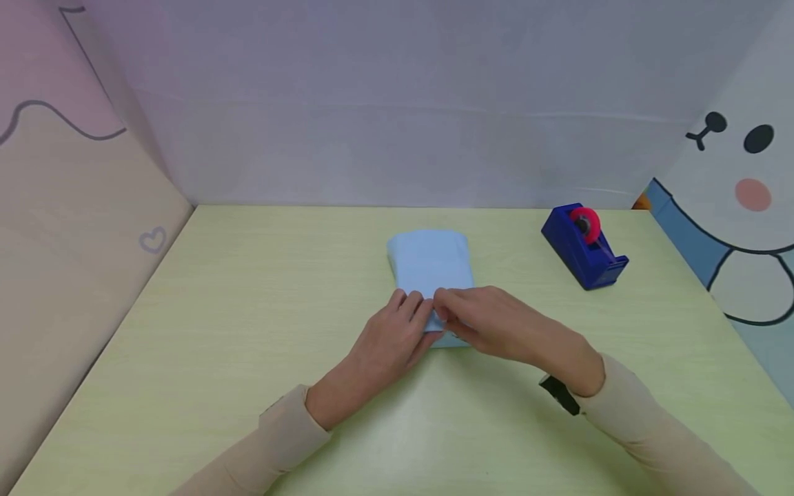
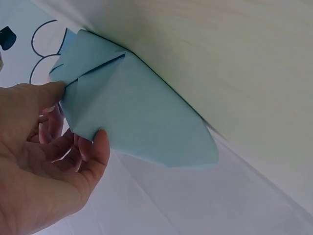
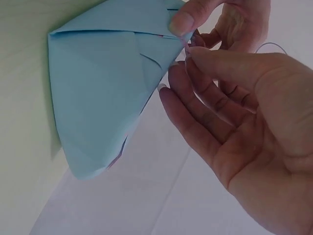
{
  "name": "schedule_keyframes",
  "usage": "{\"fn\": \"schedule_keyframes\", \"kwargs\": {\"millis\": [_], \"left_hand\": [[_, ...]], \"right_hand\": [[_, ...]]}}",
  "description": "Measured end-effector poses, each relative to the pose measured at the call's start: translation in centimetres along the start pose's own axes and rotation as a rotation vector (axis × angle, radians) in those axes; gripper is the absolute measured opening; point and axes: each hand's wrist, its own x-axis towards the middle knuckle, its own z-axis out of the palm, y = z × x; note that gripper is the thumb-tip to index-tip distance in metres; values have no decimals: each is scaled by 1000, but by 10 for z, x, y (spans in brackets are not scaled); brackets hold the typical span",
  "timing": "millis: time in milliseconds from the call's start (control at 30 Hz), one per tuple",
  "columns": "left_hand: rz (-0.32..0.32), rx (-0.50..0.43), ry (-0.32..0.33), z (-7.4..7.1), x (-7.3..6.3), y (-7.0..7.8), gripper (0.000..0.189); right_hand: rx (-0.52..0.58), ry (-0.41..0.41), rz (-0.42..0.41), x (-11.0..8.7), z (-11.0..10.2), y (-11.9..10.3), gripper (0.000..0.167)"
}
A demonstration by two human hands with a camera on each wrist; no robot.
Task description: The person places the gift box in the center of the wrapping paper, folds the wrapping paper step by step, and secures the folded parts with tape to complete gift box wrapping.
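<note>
A light blue paper-wrapped packet (image 1: 434, 258) lies near the middle of the table, its folded end toward me. My left hand (image 1: 387, 337) grips that end from the left, fingers over the top and thumb at the near side. From the right, my right hand (image 1: 496, 320) pinches at the folded edge with thumb and forefinger, close beside the left fingertips. Creases and an overlapping flap show on the packet (image 2: 142, 107) in the left wrist view. The right wrist view shows the left thumb (image 3: 183, 22) pressing along the fold. What the right fingertips pinch is mostly hidden.
A blue tape dispenser (image 1: 577, 255) with a red-cored roll (image 1: 588, 224) stands at the back right of the pale wooden table (image 1: 267, 275). Printed cloth walls (image 1: 397, 151) enclose the back and both sides. A dark device (image 1: 560, 395) sits under the right wrist.
</note>
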Motion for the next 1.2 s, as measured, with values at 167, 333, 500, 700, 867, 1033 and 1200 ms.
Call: {"fn": "schedule_keyframes", "kwargs": {"millis": [167,333,500,700,867,1033,1200], "left_hand": [[-19,-6,-45,-1,0,1,51],[-34,-9,-68,-3,0,2,54],[-32,-1,-67,-4,0,2,53],[-28,8,-49,-3,0,2,54],[-25,15,-46,-2,0,3,54],[-26,23,-35,-1,0,2,56],[-27,23,-35,-1,0,2,55]], "right_hand": [[-9,-6,0,0,0,0,25],[-11,-12,2,-1,-1,0,25],[-20,-16,4,0,0,0,25],[-43,-14,17,1,1,-1,25],[-66,-10,25,1,2,-1,25],[-86,-16,33,1,3,-1,24],[-103,-8,35,0,4,-1,22]]}}
